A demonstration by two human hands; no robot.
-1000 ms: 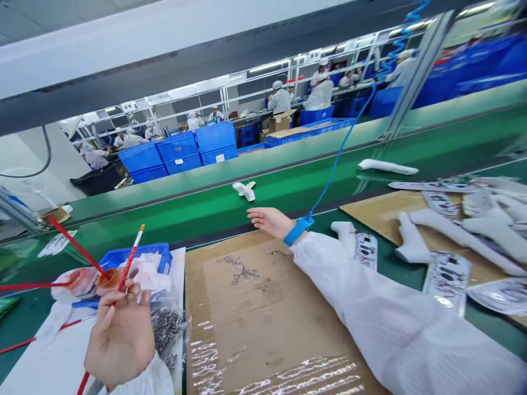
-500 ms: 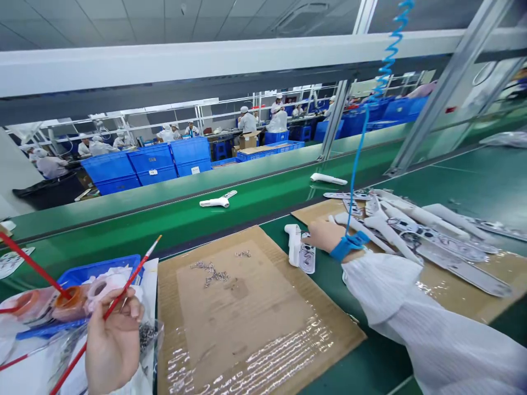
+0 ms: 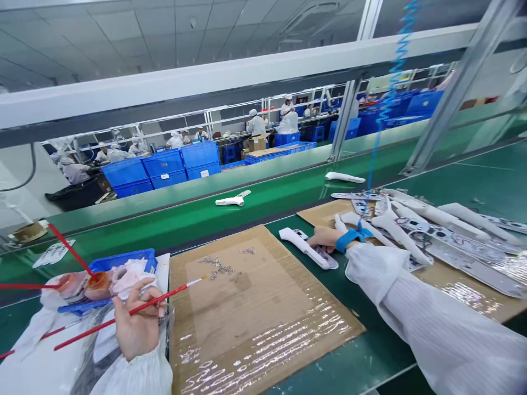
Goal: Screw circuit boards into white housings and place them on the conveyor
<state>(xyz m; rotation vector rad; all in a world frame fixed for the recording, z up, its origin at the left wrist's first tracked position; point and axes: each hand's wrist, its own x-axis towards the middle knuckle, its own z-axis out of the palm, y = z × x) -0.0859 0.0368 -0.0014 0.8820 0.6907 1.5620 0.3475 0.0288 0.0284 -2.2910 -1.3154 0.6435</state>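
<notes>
My left hand [image 3: 140, 321] is closed around a slim red paintbrush [image 3: 119, 321], whose pale bristle tip points right over the cardboard sheet [image 3: 263, 307]. My right hand [image 3: 326, 238], with a blue wrist strap [image 3: 349, 239], has its fingers curled over a white plastic housing [image 3: 302, 246] on the green table just right of the cardboard. A panel with dark parts shows partly behind that housing; my fingers hide some of it. Small metal pieces [image 3: 220, 269] lie scattered on the cardboard. Left of my left hand, brushes stand in orange-stained jars [image 3: 97, 286] in a blue tray [image 3: 150, 260].
Many white housings and panels [image 3: 444, 247] are heaped on another cardboard sheet at the right. A green conveyor belt [image 3: 280, 200] runs behind, carrying a white part [image 3: 230, 201] and another [image 3: 345, 177]. A blue coiled cord [image 3: 387, 99] hangs down. People work beyond blue bins [image 3: 164, 164].
The white housing beside my right hand has turned and shifted right, under my fingers. The brush in my left hand has swung down from steep to nearly level, its tip rightward. The view has shifted slightly left.
</notes>
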